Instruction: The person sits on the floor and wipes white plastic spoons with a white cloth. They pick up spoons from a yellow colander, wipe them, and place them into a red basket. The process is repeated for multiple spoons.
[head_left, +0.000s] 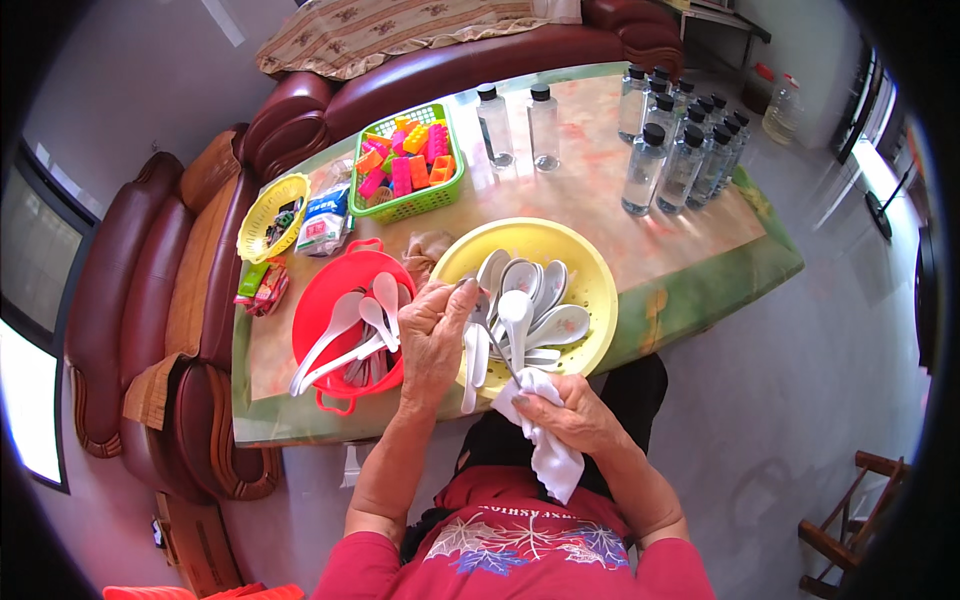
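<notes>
My left hand (434, 335) is closed on one end of a thin metal spoon (499, 350), held above the yellow colander's near left side. A white cloth (552, 452) is bunched in my right hand (574, 415), which pinches it around the spoon's other end. The fingers hide much of the spoon's bowl. Beneath lies the yellow colander (597, 270), holding several white ceramic soup spoons (550, 290), some with a floral print. To its left stands a red colander (315, 290) with large white spoons (345, 315) and metal cutlery, partly behind my left forearm.
On the table (690, 265) stand a green basket (412, 205) of toy bricks, a yellow basket (252, 225), a packet of tissues (325, 220) and small snack packets (262, 288). Several black-capped clear bottles (645, 170) cluster at the far right. Behind runs a brown leather sofa (460, 75).
</notes>
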